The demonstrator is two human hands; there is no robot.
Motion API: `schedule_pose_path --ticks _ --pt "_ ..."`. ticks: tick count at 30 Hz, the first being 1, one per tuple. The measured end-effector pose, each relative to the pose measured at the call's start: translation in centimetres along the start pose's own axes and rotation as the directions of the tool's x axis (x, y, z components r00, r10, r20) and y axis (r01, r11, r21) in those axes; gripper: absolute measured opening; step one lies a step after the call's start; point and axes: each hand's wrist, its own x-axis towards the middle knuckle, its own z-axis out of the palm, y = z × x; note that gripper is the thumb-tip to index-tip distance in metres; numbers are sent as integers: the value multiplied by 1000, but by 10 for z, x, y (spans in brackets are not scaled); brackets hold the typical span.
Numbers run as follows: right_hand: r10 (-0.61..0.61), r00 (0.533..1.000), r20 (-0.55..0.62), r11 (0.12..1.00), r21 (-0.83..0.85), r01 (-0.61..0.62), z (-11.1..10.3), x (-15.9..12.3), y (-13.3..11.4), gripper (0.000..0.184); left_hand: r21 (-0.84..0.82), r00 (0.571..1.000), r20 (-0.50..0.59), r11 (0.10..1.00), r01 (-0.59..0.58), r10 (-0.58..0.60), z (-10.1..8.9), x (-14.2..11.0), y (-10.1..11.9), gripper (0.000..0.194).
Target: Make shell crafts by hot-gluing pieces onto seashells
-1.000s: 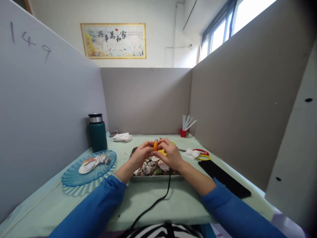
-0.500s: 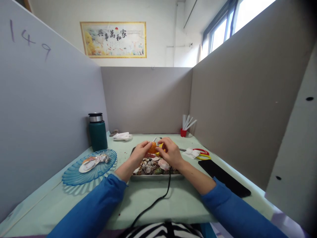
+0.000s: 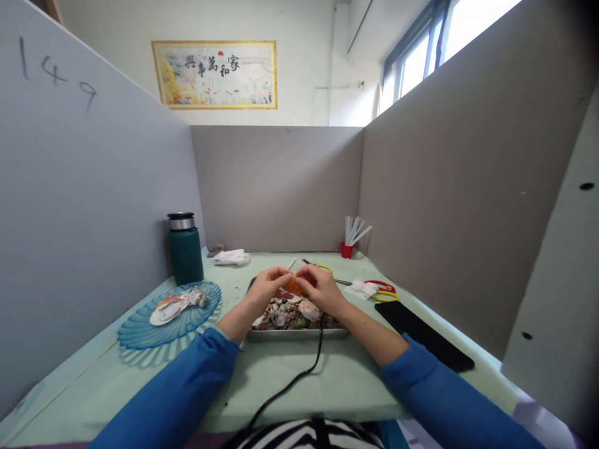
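Note:
My left hand (image 3: 266, 289) pinches a small orange shell (image 3: 294, 286) above the tray; its exact shape is partly covered by fingers. On the shell's other side, my right hand (image 3: 324, 290) grips it with thumb and fingertips, close to the left fingers. Below both hands lies a metal tray (image 3: 299, 335) full of small shells (image 3: 281, 317), with a larger pinkish shell (image 3: 309, 310) near its right side. A blue scalloped plate (image 3: 135, 330) to the left carries several shells (image 3: 173, 307), some with shiny bits on them.
A black cable (image 3: 292, 380) runs from the tray to the front edge. A green bottle (image 3: 185, 252) stands behind the plate. White sticks fill a red cup (image 3: 346, 251) at the back. Red-and-yellow scissors (image 3: 386, 291), a white tissue (image 3: 361, 288) and a black mat (image 3: 423, 337) lie right.
My right hand has lowered slightly, and its fingers have closed in on the orange shell beside the left fingers. The yellow-handled tool behind it shows more clearly. My left hand has barely moved.

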Motion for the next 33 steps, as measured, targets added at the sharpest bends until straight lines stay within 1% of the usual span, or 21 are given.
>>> schedule_pose_path --ticks 3,7,12,16,19,23,24,27,29,33 --pt "15 1000 2 999 34 -15 -1 1 0 15 3 1000 10 1000 -1 1 -1 1 -2 35" --pt "16 1000 12 999 30 -17 -1 1 1 15 20 1000 1 1000 5 -5 -1 1 -2 35" --pt "-23 999 32 999 28 23 -3 1 0 14 33 1000 6 999 -9 8 1 -1 0 33" --pt "-63 998 26 998 5 63 -4 0 -1 13 57 999 -11 998 -34 34 3 -1 0 32" --pt "-75 997 30 997 1 75 -4 0 -1 13 63 999 -24 998 -32 33 3 -1 0 33" --pt "-28 998 56 998 57 25 -3 0 -1 13 -5 999 -31 1000 -24 24 0 0 -1 32" --pt "-10 998 62 998 59 6 -2 0 -1 16 -31 999 -31 999 -25 24 -1 0 -1 32" --pt "29 996 84 999 -21 -27 -1 0 3 18 -89 1000 -15 996 -26 24 -3 2 -2 32" --pt "43 994 105 997 -69 -36 0 1 6 22 -89 1000 -15 996 -23 22 -4 2 -3 33" --pt "85 987 134 996 -33 -81 1 2 9 23 -39 997 -71 999 -26 23 -3 3 -3 36"
